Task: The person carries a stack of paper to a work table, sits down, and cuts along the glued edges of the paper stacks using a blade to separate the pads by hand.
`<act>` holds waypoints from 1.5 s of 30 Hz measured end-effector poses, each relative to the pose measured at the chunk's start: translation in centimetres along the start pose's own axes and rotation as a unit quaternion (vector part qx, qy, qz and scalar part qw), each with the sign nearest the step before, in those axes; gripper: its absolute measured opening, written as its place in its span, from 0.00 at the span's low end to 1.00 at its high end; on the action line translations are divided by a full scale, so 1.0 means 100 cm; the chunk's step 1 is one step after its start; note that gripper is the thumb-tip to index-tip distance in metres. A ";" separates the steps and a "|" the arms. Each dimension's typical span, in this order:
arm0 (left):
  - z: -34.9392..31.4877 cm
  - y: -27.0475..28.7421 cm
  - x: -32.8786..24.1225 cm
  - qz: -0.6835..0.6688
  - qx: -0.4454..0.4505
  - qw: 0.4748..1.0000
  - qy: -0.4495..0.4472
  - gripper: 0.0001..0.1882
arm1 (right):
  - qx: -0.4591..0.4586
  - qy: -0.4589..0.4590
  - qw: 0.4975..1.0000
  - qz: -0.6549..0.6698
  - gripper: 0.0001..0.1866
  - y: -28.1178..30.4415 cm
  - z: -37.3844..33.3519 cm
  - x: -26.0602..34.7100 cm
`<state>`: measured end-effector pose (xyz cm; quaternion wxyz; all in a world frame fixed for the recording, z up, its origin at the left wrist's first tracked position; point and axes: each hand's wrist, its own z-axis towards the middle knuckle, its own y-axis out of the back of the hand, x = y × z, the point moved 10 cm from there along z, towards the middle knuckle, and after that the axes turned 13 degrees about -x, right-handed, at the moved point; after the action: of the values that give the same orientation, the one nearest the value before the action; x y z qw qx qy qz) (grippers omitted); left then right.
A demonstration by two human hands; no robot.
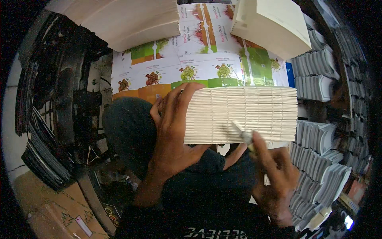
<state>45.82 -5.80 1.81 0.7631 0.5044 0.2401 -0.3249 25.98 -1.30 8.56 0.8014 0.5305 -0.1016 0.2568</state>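
Leaning far to the left of the cream stack, a bundle of dark sheets shows its edges, and a piece of brown cardboard lies to the stack's lower left. Next comes a large cream block, beyond the stack and to its upper left. A dark-clothed knee is just left of the stack. The left hand is clamped on the stack's left end, fingers over the top corner, thumb along the lower edge. Printed sheets in white, green and orange spread beyond the stack. The stack itself is between the two hands, its ridged face of many thin layers turned up. Over its lower middle is the pale tip of a small tool; whether the two touch, I cannot tell. The right hand, blurred, is closed around the tool's handle at the stack's lower right. A second cream block stands to the stack's upper right, and piles of pale grey booklets line its right side.
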 end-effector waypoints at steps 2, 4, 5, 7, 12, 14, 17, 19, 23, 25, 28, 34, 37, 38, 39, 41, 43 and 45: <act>0.001 0.000 -0.001 -0.001 0.001 1.000 0.005 0.54 | 0.129 0.012 0.991 0.031 0.38 -0.020 -0.003 0.007; 0.003 0.001 -0.001 0.000 0.001 1.000 0.010 0.54 | 0.136 0.024 0.990 0.005 0.39 -0.024 -0.004 0.009; 0.004 0.000 -0.003 0.001 0.005 1.000 0.005 0.54 | 0.109 0.017 0.994 0.016 0.39 -0.022 -0.004 0.006; 0.004 -0.001 -0.003 0.002 0.010 1.000 0.000 0.54 | 0.084 0.010 0.996 0.027 0.39 -0.019 -0.003 0.005; 0.002 0.000 0.002 -0.003 0.010 1.000 0.015 0.54 | 0.102 0.023 0.994 0.024 0.37 -0.022 -0.001 0.008; 0.003 0.000 -0.002 -0.006 0.013 1.000 0.014 0.53 | 0.103 0.027 0.994 0.007 0.38 -0.021 -0.004 0.005; 0.003 0.000 -0.005 -0.008 0.016 1.000 0.009 0.53 | 0.098 0.034 0.994 -0.017 0.39 -0.025 -0.006 0.004; 0.002 0.001 -0.006 -0.007 0.015 1.000 0.006 0.53 | 0.092 0.038 0.995 -0.024 0.39 -0.027 -0.004 0.007; -0.001 -0.001 -0.003 -0.003 0.012 1.000 0.002 0.53 | 0.052 0.037 0.998 -0.022 0.38 -0.021 0.013 0.011; -0.001 0.000 -0.004 -0.006 0.004 1.000 0.000 0.53 | 0.069 0.030 0.997 0.004 0.43 -0.018 0.017 0.008; 0.000 0.001 -0.004 0.002 0.004 1.000 0.006 0.54 | 0.139 0.019 0.990 0.026 0.46 -0.025 0.010 0.004; 0.001 0.001 -0.003 -0.014 0.003 1.000 0.004 0.55 | 0.142 0.010 0.990 -0.009 0.38 -0.025 0.014 0.007; 0.002 0.001 -0.005 -0.005 0.009 1.000 0.005 0.55 | 0.126 0.015 0.992 -0.006 0.37 -0.024 0.014 0.008; 0.002 0.000 -0.005 -0.007 0.008 1.000 0.002 0.54 | 0.126 0.014 0.992 -0.007 0.37 -0.026 0.013 0.005; 0.002 -0.001 -0.006 -0.009 0.006 1.000 0.000 0.54 | 0.106 0.043 0.993 -0.018 0.40 -0.026 0.012 0.006; 0.001 0.001 -0.006 -0.004 0.009 1.000 -0.002 0.54 | 0.083 0.070 0.994 -0.027 0.44 -0.025 0.016 0.011; 0.000 0.002 -0.006 0.000 0.011 1.000 -0.002 0.54 | 0.070 0.034 0.997 0.000 0.37 -0.025 0.026 0.012; -0.002 0.001 -0.003 0.002 0.019 1.000 0.008 0.53 | 0.071 0.018 0.997 0.009 0.37 -0.024 0.030 0.010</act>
<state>45.71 -5.53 1.99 0.7518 0.5222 0.2393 -0.3239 28.44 -4.42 8.35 0.7609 0.5807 -0.0733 0.2799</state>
